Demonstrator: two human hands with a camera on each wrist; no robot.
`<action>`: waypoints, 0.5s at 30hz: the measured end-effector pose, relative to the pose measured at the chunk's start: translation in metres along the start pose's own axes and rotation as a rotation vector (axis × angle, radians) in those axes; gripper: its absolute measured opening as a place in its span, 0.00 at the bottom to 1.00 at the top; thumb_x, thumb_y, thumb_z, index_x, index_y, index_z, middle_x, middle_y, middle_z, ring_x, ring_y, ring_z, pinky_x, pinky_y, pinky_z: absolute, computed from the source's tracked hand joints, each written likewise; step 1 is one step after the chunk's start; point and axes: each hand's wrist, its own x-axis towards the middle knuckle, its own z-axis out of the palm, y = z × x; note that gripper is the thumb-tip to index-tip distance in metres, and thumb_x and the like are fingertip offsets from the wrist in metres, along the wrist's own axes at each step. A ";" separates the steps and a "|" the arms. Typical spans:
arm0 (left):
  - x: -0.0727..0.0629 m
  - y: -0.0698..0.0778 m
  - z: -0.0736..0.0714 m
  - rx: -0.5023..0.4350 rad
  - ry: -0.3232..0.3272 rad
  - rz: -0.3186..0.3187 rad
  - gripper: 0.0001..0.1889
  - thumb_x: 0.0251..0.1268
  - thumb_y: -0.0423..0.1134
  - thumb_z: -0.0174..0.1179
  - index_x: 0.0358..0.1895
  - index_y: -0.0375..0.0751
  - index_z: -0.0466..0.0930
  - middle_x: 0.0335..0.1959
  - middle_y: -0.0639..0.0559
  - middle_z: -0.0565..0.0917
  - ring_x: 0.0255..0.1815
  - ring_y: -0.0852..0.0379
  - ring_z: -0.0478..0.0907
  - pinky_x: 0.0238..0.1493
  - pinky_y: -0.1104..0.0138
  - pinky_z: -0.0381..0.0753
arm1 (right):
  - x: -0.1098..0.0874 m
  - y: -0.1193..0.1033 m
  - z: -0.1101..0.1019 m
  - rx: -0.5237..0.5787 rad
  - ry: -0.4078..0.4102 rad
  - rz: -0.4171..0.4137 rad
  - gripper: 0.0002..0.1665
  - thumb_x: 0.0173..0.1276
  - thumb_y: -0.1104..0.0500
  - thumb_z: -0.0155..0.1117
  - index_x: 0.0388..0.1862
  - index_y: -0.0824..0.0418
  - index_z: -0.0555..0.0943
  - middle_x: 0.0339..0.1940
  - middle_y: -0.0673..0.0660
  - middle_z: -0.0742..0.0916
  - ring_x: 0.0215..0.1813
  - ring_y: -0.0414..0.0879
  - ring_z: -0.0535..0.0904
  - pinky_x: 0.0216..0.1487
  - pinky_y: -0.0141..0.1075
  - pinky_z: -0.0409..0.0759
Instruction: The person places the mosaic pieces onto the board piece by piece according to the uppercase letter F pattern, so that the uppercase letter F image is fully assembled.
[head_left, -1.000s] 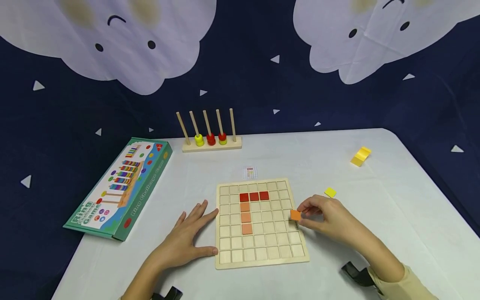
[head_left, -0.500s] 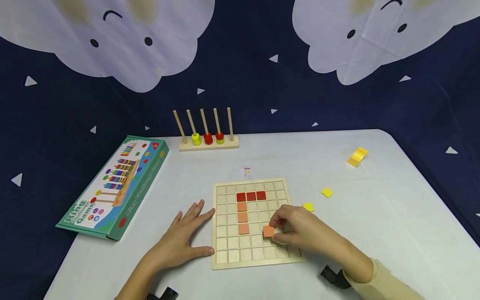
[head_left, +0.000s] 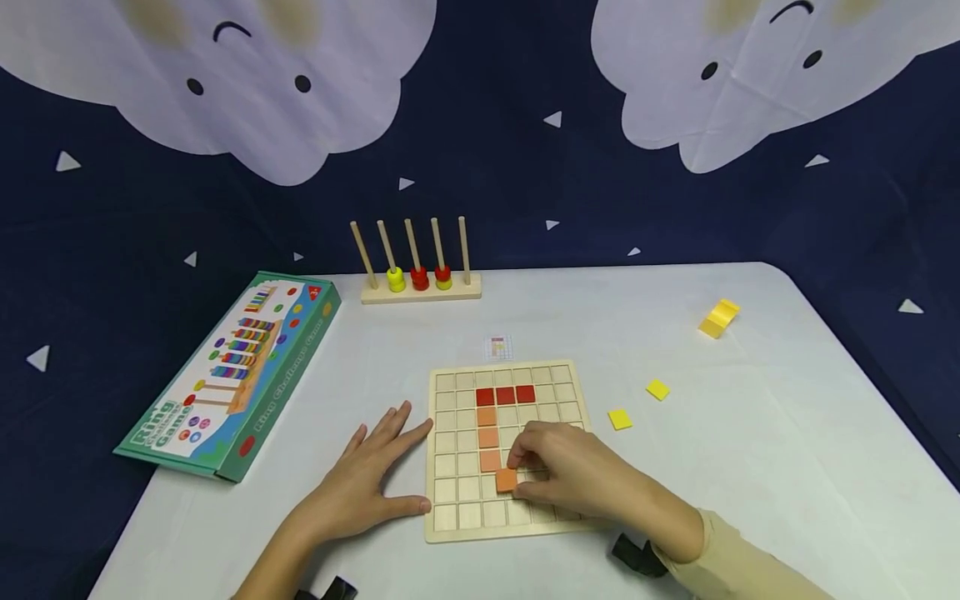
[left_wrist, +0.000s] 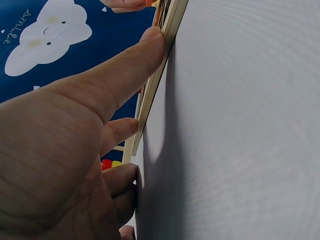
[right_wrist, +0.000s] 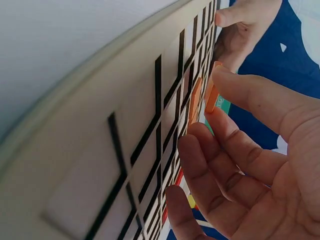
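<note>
My right hand (head_left: 573,467) pinches an orange square tile (head_left: 506,481) between thumb and index finger, close over the wooden grid board (head_left: 457,533). In the right wrist view the held tile (right_wrist: 213,89) stands just off the board's face. The held tile is just below and right of a column of three orange tiles (head_left: 488,437) set in the grid. Above that column runs a row of three red tiles (head_left: 505,395). My left hand (head_left: 367,479) lies spread at the board's left edge; its thumb and index fingertip touch that edge, as the left wrist view also shows.
Two yellow tiles (head_left: 619,419) lie right of the board, with a stack of yellow tiles (head_left: 719,318) farther back. A small printed grid card (head_left: 498,347) sits behind the board. A peg stand with rings (head_left: 420,289) and a green game box (head_left: 232,375) stand at back and left.
My right hand has carried the orange tile leftward and nearer, from the board's right edge to beside the orange column. A yellow tile it had hidden now shows. The left hand stays put.
</note>
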 end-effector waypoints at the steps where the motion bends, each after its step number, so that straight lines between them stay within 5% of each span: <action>1: 0.000 0.000 0.000 0.002 -0.001 -0.001 0.53 0.53 0.69 0.76 0.84 0.61 0.66 0.90 0.44 0.54 0.90 0.34 0.49 0.83 0.26 0.44 | 0.001 -0.001 0.000 0.000 -0.005 0.000 0.13 0.61 0.53 0.84 0.40 0.49 0.88 0.38 0.40 0.87 0.39 0.31 0.77 0.44 0.32 0.81; 15: 0.001 0.001 0.000 -0.009 -0.006 -0.013 0.54 0.52 0.69 0.77 0.84 0.60 0.66 0.90 0.44 0.53 0.91 0.34 0.49 0.83 0.26 0.43 | 0.011 -0.008 0.011 -0.010 -0.024 0.030 0.13 0.57 0.55 0.85 0.38 0.52 0.88 0.36 0.42 0.86 0.35 0.32 0.72 0.40 0.30 0.77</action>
